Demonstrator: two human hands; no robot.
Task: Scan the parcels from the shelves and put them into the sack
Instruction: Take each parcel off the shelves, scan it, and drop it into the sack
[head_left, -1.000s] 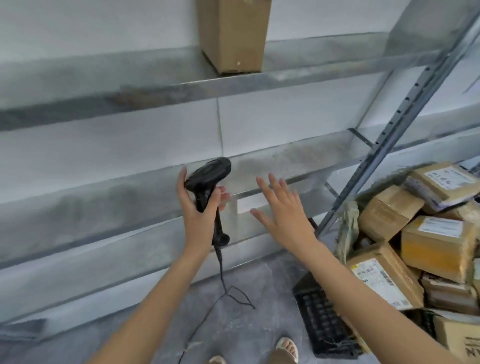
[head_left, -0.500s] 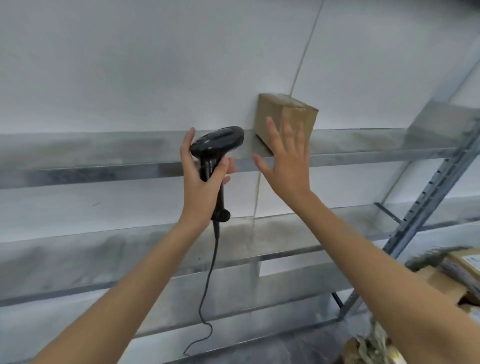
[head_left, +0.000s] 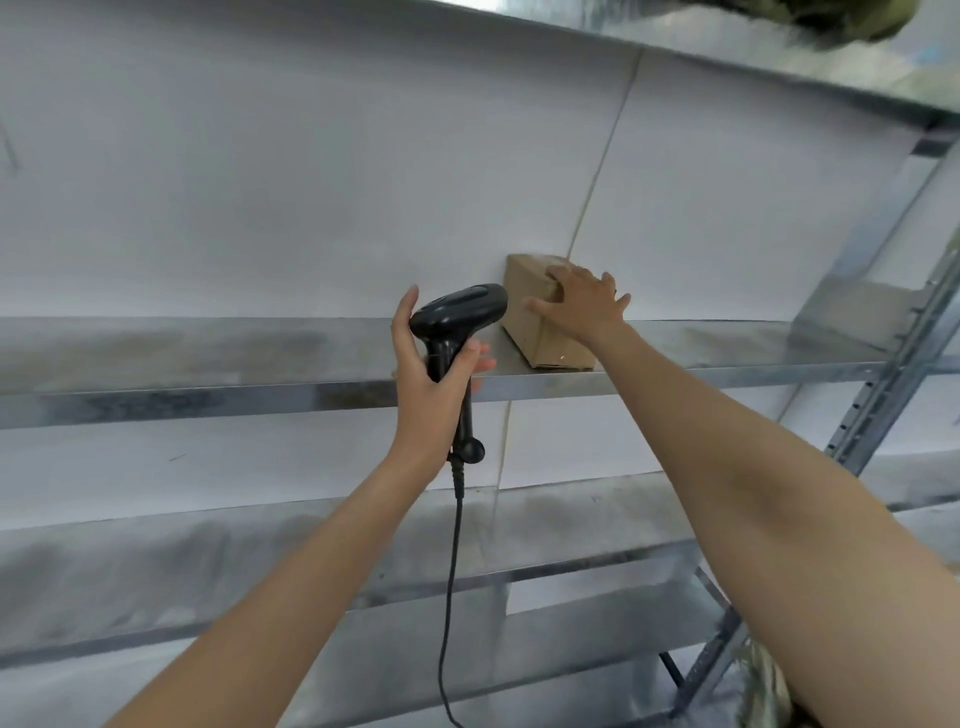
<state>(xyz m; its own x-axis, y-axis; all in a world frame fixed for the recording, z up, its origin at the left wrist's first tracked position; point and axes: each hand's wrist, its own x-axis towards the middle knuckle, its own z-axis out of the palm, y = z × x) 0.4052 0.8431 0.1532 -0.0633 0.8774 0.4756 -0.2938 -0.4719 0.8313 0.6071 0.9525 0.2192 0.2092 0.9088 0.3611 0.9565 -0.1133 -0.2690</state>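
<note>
One small brown cardboard parcel (head_left: 530, 317) stands on the upper metal shelf (head_left: 208, 358) against the white wall. My right hand (head_left: 584, 306) reaches up onto it, fingers spread over its top and thumb against its near side. My left hand (head_left: 431, 374) grips the handle of a black barcode scanner (head_left: 460, 312), whose head sits just left of the parcel. The scanner's cable (head_left: 449, 597) hangs straight down. At the bottom right, a sliver of the sack (head_left: 758, 686) shows.
Two more metal shelves (head_left: 260, 561) run below the upper one, and another shelf (head_left: 727, 41) crosses the top right. A perforated steel upright (head_left: 893, 364) stands at the right. Something dark and blurred lies at the top right corner.
My view has tilted further up. My right hand moved from in front of the parcel onto it, and the scanner rose with my left hand to parcel height.
</note>
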